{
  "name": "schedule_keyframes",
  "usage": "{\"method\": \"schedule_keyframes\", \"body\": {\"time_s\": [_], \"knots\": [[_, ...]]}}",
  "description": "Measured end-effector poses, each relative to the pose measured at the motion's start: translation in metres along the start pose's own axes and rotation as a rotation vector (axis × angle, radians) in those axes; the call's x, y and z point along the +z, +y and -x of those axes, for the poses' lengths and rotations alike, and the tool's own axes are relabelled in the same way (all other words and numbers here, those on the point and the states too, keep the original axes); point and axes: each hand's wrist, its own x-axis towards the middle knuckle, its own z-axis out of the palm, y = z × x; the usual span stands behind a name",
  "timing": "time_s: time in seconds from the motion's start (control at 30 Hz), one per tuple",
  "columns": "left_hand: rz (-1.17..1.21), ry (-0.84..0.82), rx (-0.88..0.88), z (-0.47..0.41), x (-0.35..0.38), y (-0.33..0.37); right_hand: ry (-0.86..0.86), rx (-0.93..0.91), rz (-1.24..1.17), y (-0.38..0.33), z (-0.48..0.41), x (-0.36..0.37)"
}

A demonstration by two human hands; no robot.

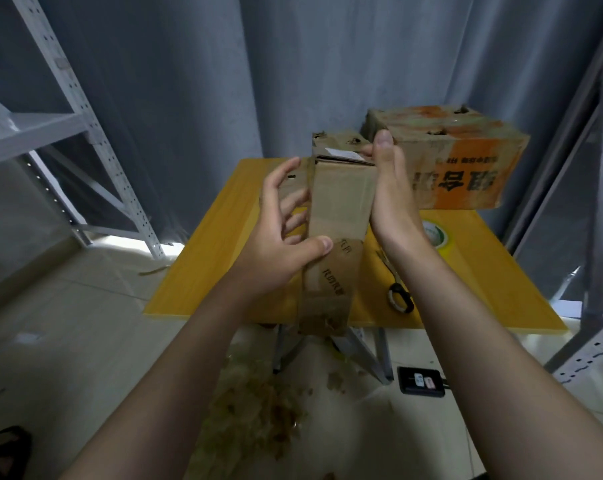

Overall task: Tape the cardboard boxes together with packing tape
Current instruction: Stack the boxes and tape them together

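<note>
Box (344,197) held up over table (203,268). Left hand (279,233) pinches it, thumb on front, fingers behind; right hand (393,199) clasps its side and top. Looks light, worn, soft (crushable), so grip edges, not panels. Tape roll (438,237) lies untouched.

The person's two arms are bare along their whole visible length, from the picture's bottom edge up to the wrists. The left forearm (175,375) and the right forearm (483,341) are slim and smooth. The left hand (279,230) and the right hand (393,202) are bare too, with long, slender fingers. The thumbnails (384,140) are cut short and rounded. A dark shape (2,452) on the floor may be footwear, but it is too dim to tell.
</note>
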Motion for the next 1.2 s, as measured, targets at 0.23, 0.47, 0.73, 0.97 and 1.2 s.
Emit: {"method": "schedule_keyframes", "body": {"time_s": [0.23,0.47,0.73,0.97,1.2], "knots": [[-0.112,0.078,0.027,-0.005,0.003,-0.004,0.000,-0.021,0.097,-0.005,-0.002,0.004],[-0.250,0.112,0.091,-0.001,0.021,0.002,0.166,-0.134,0.272,-0.016,0.015,0.004],[0.048,0.052,0.000,0.008,0.022,0.008,0.378,-0.367,0.248,0.003,-0.003,-0.021],[0.170,0.004,-0.079,0.008,0.012,0.014,0.372,-0.364,0.170,0.013,-0.010,-0.023],[0.220,0.023,-0.125,0.002,0.009,0.006,0.331,-0.231,0.044,0.022,-0.011,-0.022]]}}
